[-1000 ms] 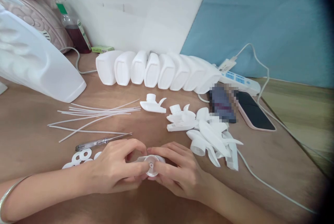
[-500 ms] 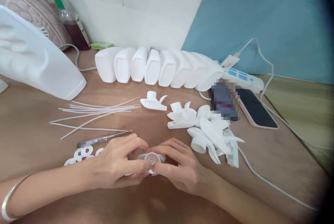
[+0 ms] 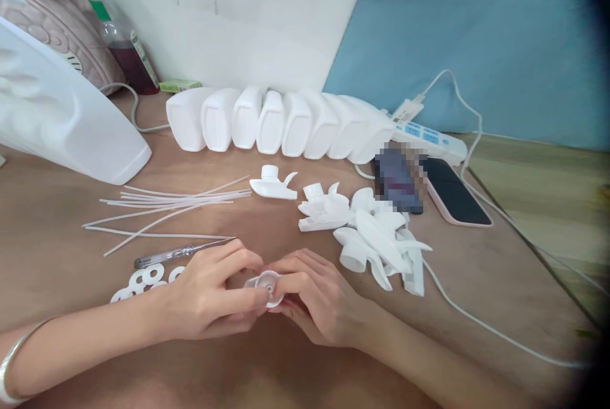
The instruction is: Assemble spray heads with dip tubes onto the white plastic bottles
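Note:
Between both hands is a white trigger sprayer head (image 3: 273,279), its round collar opening turned up towards me. My left hand (image 3: 214,298) grips it from the left, thumb at the opening. My right hand (image 3: 319,298) closes on its right side, the index finger at the collar's rim; the fingers hide most of the part. White ring washers (image 3: 153,274) lie partly behind my left forearm. Beyond that hand rests a clear-handled screwdriver (image 3: 164,257). Another sprayer head (image 3: 271,190) stands alone farther back, and a pile of similar white parts (image 3: 381,241) lies to the right.
Thin white tubes (image 3: 166,204) lie at the left. White bottles (image 3: 219,120) line the wall, with a larger white container (image 3: 90,117) at the left. Right are a phone (image 3: 455,190), a power strip (image 3: 424,136) and a cable (image 3: 469,315). A dark-liquid bottle (image 3: 131,66) stands behind.
My right thumb has moved off the collar opening and down below it, and the right index finger now lies at the rim. The whole view has shifted slightly.

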The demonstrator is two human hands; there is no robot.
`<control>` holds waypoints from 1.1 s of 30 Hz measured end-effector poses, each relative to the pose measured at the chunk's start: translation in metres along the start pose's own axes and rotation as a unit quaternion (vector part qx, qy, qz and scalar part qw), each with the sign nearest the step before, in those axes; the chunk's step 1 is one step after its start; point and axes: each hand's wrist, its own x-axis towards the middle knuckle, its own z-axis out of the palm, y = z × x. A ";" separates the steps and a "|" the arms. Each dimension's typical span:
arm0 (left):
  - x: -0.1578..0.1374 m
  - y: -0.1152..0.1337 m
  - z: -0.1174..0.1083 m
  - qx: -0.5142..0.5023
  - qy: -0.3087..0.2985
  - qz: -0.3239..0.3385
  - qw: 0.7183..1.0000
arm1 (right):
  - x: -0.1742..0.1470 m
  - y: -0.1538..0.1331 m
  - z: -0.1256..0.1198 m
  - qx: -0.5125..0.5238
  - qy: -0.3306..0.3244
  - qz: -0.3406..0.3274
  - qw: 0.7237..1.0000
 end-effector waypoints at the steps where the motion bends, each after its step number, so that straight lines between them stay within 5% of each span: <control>1: -0.001 0.000 0.001 0.000 0.001 0.000 1.000 | -0.001 0.000 0.001 0.008 0.008 0.006 1.000; 8: -0.007 0.002 0.006 0.044 0.033 -0.015 0.998 | -0.004 -0.003 0.003 -0.027 0.053 0.014 0.998; 21: 0.001 0.013 -0.001 0.086 -0.026 -0.055 0.994 | -0.001 -0.004 -0.001 -0.021 0.025 0.043 0.999; 33: -0.003 0.007 0.003 0.050 0.021 -0.042 0.998 | -0.002 -0.003 -0.001 -0.022 0.009 0.035 0.999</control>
